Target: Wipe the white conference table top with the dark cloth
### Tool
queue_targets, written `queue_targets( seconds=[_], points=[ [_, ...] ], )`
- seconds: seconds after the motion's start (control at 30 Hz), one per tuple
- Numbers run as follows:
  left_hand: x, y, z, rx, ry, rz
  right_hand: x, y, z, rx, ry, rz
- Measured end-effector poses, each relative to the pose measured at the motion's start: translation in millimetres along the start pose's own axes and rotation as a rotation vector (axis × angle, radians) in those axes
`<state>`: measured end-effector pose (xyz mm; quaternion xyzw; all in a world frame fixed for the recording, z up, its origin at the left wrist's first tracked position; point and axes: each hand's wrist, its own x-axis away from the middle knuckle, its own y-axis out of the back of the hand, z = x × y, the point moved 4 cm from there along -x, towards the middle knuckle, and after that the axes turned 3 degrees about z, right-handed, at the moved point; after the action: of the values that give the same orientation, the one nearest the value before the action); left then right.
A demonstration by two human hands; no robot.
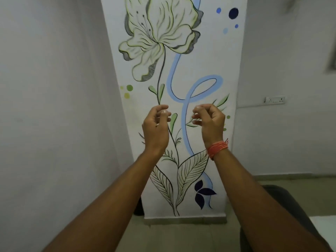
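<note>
Both hands raised in front of a painted wall pillar, fingers curled, holding nothing.

The left hand (156,128) has its fingers (164,111) curled loosely inward with the thumb close to the fingertips, and nothing is seen between them; the right hand (211,122) mirrors it, fingers (197,115) bent toward the palm and holding nothing. The two hands are near each other but apart. An orange thread band (217,149) wraps the right wrist. Behind them stands a white pillar (218,51) painted with a large pale flower (158,33), a blue looping ribbon (189,99) and lined leaves (190,175). A socket plate (274,100) sits on the wall to the right. At the lower right edge a white corner (325,226), perhaps the conference table, shows beside a dark chair (283,199). The dark cloth is not visible, and no containers show.
</note>
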<state>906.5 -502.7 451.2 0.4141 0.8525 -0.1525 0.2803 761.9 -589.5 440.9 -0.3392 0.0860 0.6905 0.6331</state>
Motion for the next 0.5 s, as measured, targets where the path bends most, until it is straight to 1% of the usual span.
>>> queue_targets(
  seconds=[0.13, 0.27, 0.4, 0.5],
  points=[
    [-53.0, -46.6, 69.7, 0.053, 0.033, 0.086, -32.9, 12.1, -80.4, 0.065, -0.072, -0.091],
    [-93.5, -103.6, 142.3, 0.150, 0.063, 0.246, -71.5, 41.5, -143.9, 0.133, -0.108, -0.233],
    [-118.0, -175.1, 204.3, 0.218, 0.114, 0.440, -100.3, 90.8, -177.4, 0.194, -0.116, -0.441],
    [-119.0, -251.1, 228.3, 0.283, 0.168, 0.604, -110.7, 139.3, -182.5, 0.292, -0.099, -0.593]
  ],
)
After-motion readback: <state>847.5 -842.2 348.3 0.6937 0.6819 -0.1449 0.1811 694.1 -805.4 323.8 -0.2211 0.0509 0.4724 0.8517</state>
